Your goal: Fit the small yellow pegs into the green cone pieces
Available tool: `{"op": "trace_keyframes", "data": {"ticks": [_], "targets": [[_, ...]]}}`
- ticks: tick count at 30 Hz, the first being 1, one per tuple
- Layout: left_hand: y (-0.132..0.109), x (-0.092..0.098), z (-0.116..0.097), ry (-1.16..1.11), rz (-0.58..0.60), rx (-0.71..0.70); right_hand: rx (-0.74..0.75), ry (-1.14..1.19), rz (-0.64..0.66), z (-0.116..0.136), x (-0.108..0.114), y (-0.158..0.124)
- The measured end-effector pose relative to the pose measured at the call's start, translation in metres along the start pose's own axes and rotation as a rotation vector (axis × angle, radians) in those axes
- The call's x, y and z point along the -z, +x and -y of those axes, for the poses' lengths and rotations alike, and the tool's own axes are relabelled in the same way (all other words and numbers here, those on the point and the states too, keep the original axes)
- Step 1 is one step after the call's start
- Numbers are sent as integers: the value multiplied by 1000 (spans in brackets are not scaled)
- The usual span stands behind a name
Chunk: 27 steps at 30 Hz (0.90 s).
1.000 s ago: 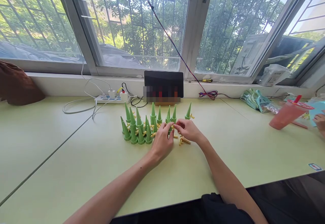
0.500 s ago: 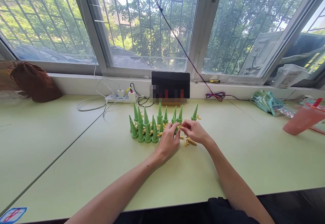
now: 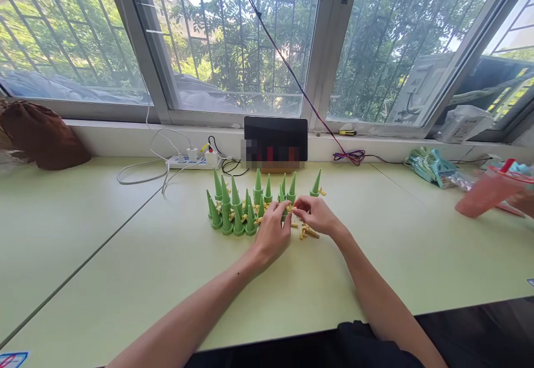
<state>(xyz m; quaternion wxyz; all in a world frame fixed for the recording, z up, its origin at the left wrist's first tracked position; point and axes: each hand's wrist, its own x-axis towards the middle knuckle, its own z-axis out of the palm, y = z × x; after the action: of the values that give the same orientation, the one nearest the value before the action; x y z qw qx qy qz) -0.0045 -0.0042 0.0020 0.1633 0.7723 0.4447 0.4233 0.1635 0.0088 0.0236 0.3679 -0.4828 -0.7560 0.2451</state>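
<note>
Green plastic-looking cones, a whole crowd of them, standing point-up on the pale table, and both hands are busy at the right end of the main bunch. So the left hand is bent around one green cone, with the tip poking up above the fingers and part of the base showing between finger and thumb. Can't tell how firmly it's gripped, the fingers hide too much. Coming in from the other side, the right hand has thumb and fingertips drawn close together, pinching a small yellow piece right beside that cone, pretty much in the gap between the two hands.

Rest of the cone cluster sits mostly left of and beyond the left hand, with yellow bits scattered in among it. One lone cone stands just beyond the right hand, a yellow bit sticking out by its base. Closer in, a loose yellow pile lies just below the right hand.
</note>
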Motion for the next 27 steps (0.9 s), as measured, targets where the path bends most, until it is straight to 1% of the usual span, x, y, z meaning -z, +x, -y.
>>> {"op": "trace_keyframes", "data": {"ticks": [11, 19, 23, 27], "targets": [[0, 1, -1, 1, 1, -32, -21, -64, 4, 2, 1, -1], [0, 3, -4, -4, 18, -15, 0, -113, 0, 1, 0, 1], [1, 3, -4, -1, 19, -4, 4, -77, -11, 3, 1, 0], [0, 1, -3, 3, -10, -15, 14, -26, -6, 4, 1, -1]]}}
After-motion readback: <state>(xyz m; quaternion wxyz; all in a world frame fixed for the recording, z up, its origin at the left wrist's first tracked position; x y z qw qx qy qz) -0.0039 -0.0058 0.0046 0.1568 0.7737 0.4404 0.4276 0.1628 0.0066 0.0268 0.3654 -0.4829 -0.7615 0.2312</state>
